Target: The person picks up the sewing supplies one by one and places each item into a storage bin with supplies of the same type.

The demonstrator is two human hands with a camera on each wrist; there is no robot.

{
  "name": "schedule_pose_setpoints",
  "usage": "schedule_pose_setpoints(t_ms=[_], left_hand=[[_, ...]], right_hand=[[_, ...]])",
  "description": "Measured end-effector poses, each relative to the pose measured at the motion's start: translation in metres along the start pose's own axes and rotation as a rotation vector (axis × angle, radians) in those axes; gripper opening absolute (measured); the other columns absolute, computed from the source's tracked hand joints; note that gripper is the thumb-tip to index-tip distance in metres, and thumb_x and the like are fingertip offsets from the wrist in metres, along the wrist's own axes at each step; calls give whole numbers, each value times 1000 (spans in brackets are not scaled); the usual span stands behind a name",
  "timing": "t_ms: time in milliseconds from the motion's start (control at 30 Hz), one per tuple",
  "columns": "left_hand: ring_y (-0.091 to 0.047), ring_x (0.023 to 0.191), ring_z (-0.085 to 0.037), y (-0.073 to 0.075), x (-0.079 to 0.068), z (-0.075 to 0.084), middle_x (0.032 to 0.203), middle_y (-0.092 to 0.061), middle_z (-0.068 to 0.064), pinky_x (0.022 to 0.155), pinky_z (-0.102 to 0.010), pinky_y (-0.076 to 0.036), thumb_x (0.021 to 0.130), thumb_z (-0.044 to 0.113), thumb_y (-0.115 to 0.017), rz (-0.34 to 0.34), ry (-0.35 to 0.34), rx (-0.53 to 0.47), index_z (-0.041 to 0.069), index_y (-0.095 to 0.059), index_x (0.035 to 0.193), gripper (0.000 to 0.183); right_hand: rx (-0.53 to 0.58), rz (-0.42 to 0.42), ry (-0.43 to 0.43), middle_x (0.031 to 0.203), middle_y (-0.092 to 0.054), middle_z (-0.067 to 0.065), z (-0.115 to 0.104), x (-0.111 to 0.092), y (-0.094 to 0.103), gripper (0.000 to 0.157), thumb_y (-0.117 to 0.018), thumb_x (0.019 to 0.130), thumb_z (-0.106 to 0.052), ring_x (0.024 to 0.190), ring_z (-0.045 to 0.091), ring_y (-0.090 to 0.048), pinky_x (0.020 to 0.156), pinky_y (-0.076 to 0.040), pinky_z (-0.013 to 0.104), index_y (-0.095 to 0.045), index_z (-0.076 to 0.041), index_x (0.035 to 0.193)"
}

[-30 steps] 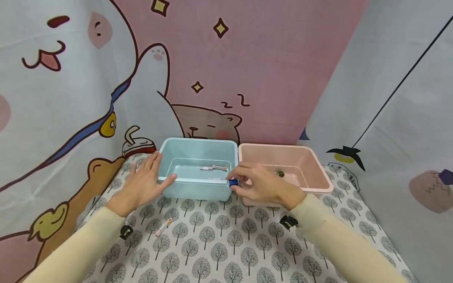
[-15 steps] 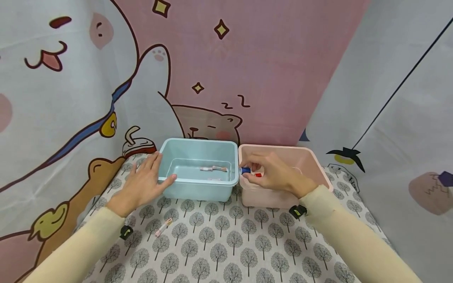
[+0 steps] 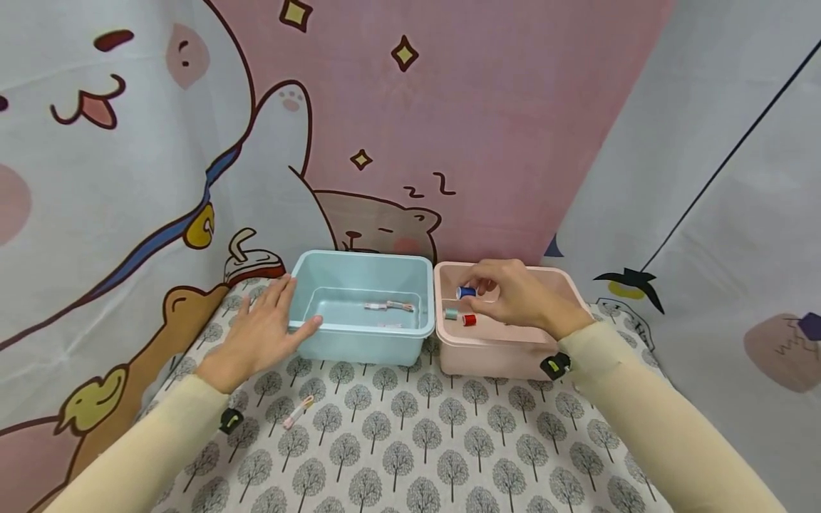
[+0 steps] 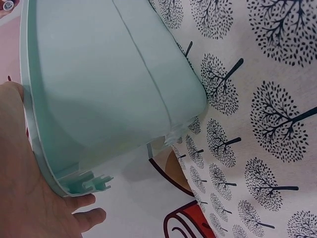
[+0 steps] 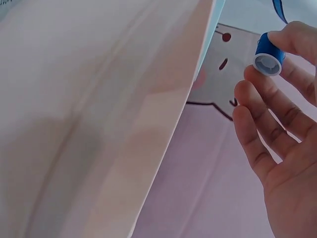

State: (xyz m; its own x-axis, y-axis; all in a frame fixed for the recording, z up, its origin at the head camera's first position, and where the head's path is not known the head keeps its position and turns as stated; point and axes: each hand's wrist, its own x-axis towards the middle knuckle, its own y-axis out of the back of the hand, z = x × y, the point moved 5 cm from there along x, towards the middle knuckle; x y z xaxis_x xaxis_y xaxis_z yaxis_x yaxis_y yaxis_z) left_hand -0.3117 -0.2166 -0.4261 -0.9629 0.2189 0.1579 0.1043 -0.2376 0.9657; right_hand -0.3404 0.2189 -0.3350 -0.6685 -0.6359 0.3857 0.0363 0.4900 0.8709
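Between thumb and fingers, my right hand (image 3: 516,296) pinches a blue thread spool (image 3: 466,292) over the pink bin (image 3: 500,362). The right wrist view shows the spool's white hollow end (image 5: 267,64). Inside that bin lie a red spool (image 3: 470,320) and a pale green spool (image 3: 451,314), partly below my hand. My left hand (image 3: 256,338) rests at the left rim of the light blue bin (image 3: 359,349), fingers extended along its outside. Two small banded bundles of pale strands (image 3: 388,306) lie on the blue bin's floor, the nearer one mostly hidden by the front rim.
Another banded bundle of strands (image 3: 298,412) lies on the tree-print cloth (image 3: 398,456) in front of the blue bin. The two bins stand side by side, nearly touching. A cartoon-printed curtain (image 3: 500,128) hangs right behind them.
My right hand has carried the blue spool from the blue bin's front right corner rightward and back, over the pink bin. The left hand has stayed at the blue rim.
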Motion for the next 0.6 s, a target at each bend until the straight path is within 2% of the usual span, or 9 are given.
schedule_pose_setpoints(t_ms=[133,333,600], left_hand=[[-18,181,-53,-2,-1,-1,196,-14,-25,139,-89,-11,115,83,-38,-1,3,-6,0,-15,186,112],[-17,181,-52,-2,-1,-2,196,-13,-25,139,-89,-10,115,82,-40,3,5,-11,0,-15,186,111],[-19,181,-52,-1,-1,-1,196,-15,-24,138,-90,-12,115,80,-42,9,1,-11,0,-15,186,110]], right_hand=[[-5,-17,-43,104,-84,-3,7,0,4,18,-90,101,-14,94,17,-78,86,-70,40,-87,-15,119],[-47,-27,-65,104,-86,0,19,2,10,21,-92,100,-15,94,17,-79,84,-70,37,-88,-14,120],[-55,-33,-92,101,-86,-2,41,4,18,19,-91,101,-14,90,14,-77,85,-70,49,-88,-17,120]])
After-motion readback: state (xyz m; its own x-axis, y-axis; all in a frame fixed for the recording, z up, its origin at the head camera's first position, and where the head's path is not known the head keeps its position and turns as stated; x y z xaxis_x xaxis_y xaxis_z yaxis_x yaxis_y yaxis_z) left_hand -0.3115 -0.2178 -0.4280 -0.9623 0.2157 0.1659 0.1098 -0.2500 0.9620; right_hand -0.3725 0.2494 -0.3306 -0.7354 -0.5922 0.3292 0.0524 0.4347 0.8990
